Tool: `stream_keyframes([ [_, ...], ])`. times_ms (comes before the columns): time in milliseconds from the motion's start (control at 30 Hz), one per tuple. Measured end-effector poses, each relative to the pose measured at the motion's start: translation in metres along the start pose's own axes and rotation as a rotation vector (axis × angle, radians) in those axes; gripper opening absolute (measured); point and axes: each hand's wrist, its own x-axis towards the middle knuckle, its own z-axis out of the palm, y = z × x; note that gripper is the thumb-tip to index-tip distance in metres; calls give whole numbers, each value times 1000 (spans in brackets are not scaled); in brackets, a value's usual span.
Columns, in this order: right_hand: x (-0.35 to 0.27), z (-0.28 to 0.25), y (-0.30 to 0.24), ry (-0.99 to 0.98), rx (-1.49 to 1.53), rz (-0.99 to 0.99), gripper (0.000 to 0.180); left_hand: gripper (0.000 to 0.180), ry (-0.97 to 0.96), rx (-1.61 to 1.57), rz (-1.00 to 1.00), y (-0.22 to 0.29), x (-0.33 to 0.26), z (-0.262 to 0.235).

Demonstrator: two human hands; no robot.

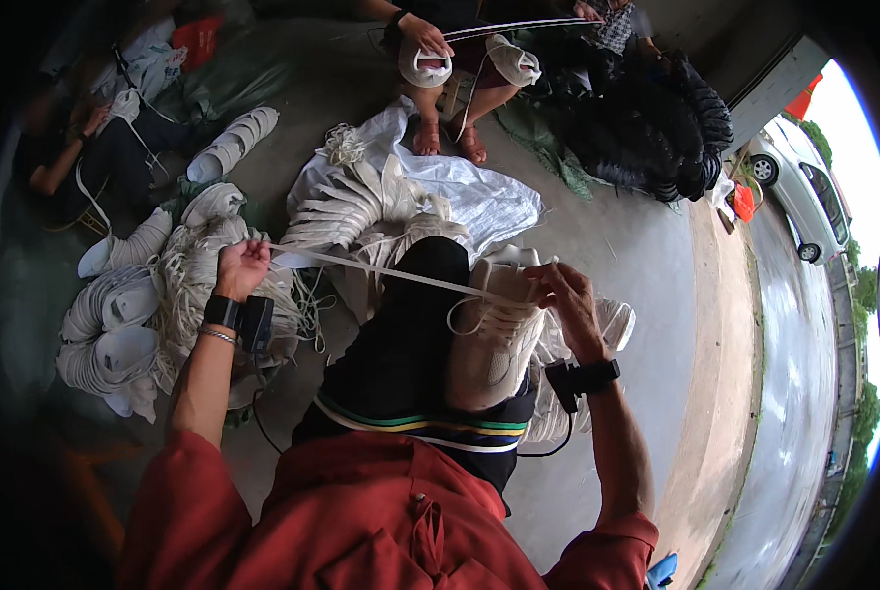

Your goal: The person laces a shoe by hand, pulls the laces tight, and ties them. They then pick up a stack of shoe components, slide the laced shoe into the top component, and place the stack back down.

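One pale shoe [489,359] is rested on the right thigh, seemingly mid-lacing; a flat lace [420,279] is stretched left of the shoe, pinched by the left hand [243,267]; right hand [568,295] fingers are bunched at its collar end, grip unclear; even tension is probably needed next; beyond the shoe, pale uppers [347,216] are piled on a white sack [494,206], contents not visible

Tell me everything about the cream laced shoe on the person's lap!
The cream laced shoe looks like fabric with stitched panels. It lies on the dark-clothed right leg, toe toward the person, opening facing away. A flat white lace stretches from it to the left hand; the right hand is beside its opening.
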Motion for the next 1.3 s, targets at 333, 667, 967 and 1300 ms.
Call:
stream_keyframes([
  [333,-13,-19,-12,137,474,39,22,33,-781,1087,-153,-159,-140,95],
  [667,-55,-110,-22,222,702,34,9,8,-1125,1711,374,-189,-122,119],
  [967,-106,-264,-30,408,901,-246,8,35,-1002,1215,-42,-202,-116,143],
  [1300,-107,-238,15,483,840,-121,7,19,-736,591,-273,-176,-91,135],
])
